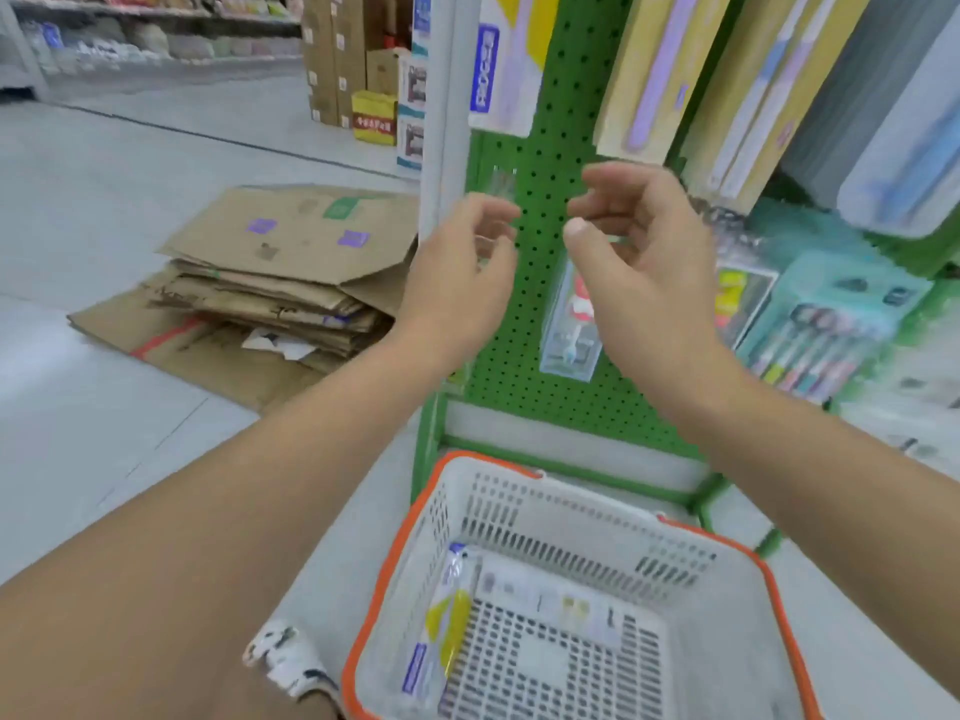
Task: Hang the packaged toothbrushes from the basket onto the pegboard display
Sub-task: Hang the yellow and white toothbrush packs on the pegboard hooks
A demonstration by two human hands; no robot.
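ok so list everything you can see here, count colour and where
pegboard: one, green, upright ahead
hanging toothbrush packs: several, yellow, white and grey, top of the pegboard
clear toothbrush pack: one, red and white inside, on the pegboard between the hands
pen pack: one, teal, lower right of the pegboard
basket: one, white with orange rim, on the floor below the pegboard
toothbrush pack in basket: one plainly seen, yellow and blue, along its left wall
flattened cardboard: a stack, brown, on the floor to the left
stacked cartons: several, brown, far aisle
left hand: one, fingers loosely curled, by the pegboard
right hand: one, fingers loosely curled, by the pegboard
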